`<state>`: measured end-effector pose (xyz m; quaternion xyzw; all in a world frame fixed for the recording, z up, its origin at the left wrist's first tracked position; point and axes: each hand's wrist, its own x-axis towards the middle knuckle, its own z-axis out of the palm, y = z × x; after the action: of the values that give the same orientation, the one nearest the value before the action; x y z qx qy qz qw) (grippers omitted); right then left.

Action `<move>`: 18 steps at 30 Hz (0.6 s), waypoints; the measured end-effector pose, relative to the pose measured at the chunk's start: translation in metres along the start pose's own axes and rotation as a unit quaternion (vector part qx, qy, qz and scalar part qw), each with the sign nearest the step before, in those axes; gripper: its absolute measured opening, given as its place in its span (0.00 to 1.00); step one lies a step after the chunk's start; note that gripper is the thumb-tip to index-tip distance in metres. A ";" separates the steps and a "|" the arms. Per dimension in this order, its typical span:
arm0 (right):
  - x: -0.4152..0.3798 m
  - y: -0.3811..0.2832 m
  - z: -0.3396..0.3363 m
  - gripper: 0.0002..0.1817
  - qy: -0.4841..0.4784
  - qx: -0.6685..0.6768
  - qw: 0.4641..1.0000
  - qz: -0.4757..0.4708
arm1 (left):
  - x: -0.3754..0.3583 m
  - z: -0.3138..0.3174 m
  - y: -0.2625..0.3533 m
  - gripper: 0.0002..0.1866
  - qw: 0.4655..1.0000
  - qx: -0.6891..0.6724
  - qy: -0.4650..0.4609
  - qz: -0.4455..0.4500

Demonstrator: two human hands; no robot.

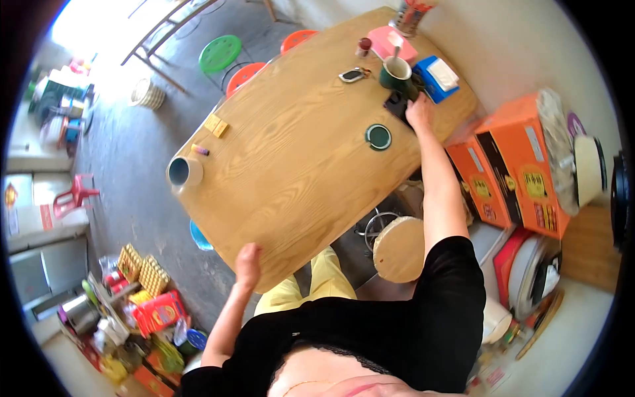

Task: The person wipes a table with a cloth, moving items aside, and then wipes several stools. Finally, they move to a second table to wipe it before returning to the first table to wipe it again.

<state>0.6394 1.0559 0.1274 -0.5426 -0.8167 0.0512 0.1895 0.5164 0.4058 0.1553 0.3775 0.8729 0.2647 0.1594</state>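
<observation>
My right hand (419,111) reaches over the far right of the wooden table (297,132), its fingers at a dark object (399,104) beside a green mug (395,73) with a spoon in it. What the fingers hold there is too small to make out. A blue box (433,83) with a white top lies just right of that hand. Nearer to me is a round dark green lid (378,137). At the near left edge of the table, my left hand (249,264) is held with its fingers blurred together, and no object shows in it.
A pink box (391,43), a small red-capped jar (364,44) and a keyring-like item (352,75) are at the back. A grey-lined cylinder (184,172) and yellow boxes (216,126) sit left. Orange cartons (519,165) and a round stool (399,249) flank the right side.
</observation>
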 end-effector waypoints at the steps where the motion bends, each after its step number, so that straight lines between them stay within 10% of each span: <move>1: 0.010 0.011 0.019 0.24 0.034 -0.032 0.998 -0.044 | -0.012 -0.016 -0.014 0.03 0.998 0.028 0.019 -0.059; 4: 0.040 0.032 0.015 0.17 -0.072 -0.019 0.997 -0.021 | -0.044 -0.056 -0.065 0.02 0.984 0.074 0.110 -0.116; 8: 0.062 0.069 0.005 0.11 0.165 0.008 0.980 -0.112 | -0.055 -0.113 -0.134 0.02 0.962 0.155 0.151 -0.168; 12: -0.002 0.012 -0.100 0.13 0.168 0.165 0.965 -0.117 | -0.051 -0.131 -0.185 0.09 0.935 0.269 0.178 -0.147; 14: -0.035 -0.037 -0.142 0.18 0.137 0.228 0.956 -0.125 | -0.033 -0.126 -0.187 0.12 0.933 0.131 0.205 -0.267; 18: -0.114 -0.121 -0.167 0.19 -0.021 0.365 0.925 -0.102 | 0.011 -0.083 -0.089 0.11 0.946 -0.031 0.221 -0.235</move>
<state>0.6340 0.8828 0.2874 -0.3488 -0.7963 0.3377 0.3609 0.4181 0.3348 0.1703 0.0885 0.9415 0.3236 0.0320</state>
